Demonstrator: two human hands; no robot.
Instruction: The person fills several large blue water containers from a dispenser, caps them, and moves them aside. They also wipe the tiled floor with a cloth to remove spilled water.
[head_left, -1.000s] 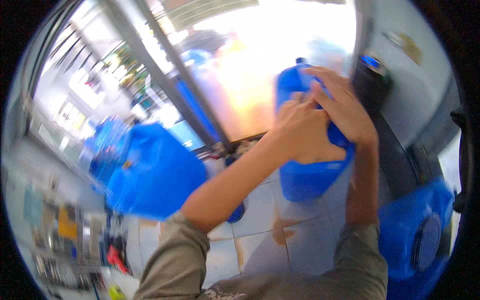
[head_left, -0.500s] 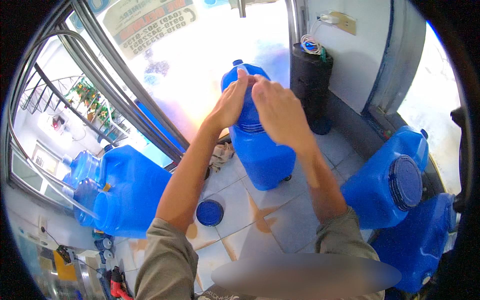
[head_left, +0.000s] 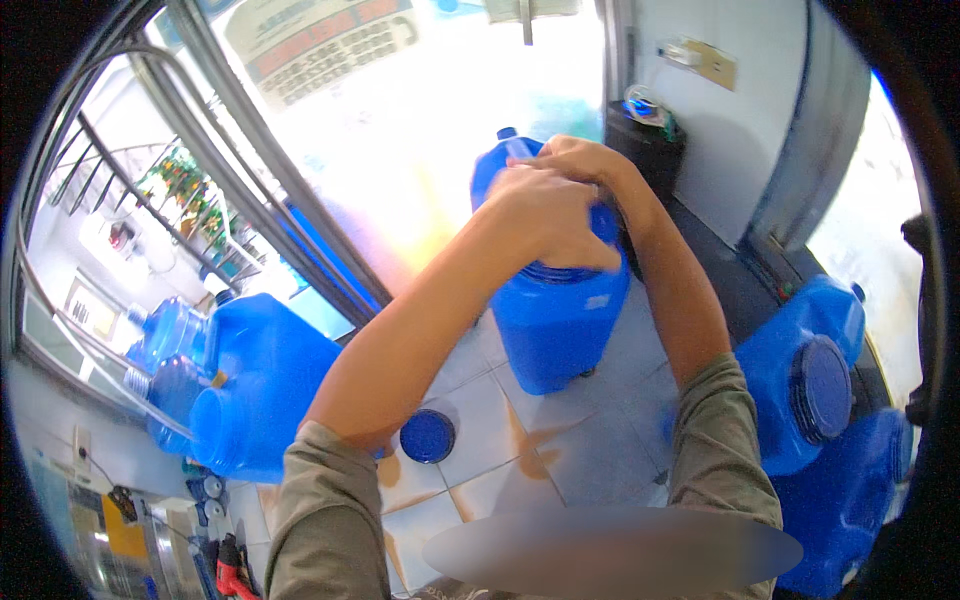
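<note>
1. Blue container [head_left: 555, 335]: head view, standing on the tiled floor [head_left: 477, 420] ahead of the person.
2. Left hand [head_left: 548, 215]: over the container's top; blurred, grip cannot be determined.
3. Right hand [head_left: 580, 160]: just beyond the left, over the same top; fingers partly hidden, grip likewise undetermined.
4. Round blue cap [head_left: 427, 437]: on the floor, left of the container.
5. Large blue jug [head_left: 275, 385]: farther left.

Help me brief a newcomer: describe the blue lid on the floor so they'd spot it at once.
On the pale tiled floor, find the blue container standing near the centre. Nearer the wearer and to the left lies a round, dark blue lid. Unlike the ribbed lid capping the right-hand container, this one lies loose on the tiles.
</note>
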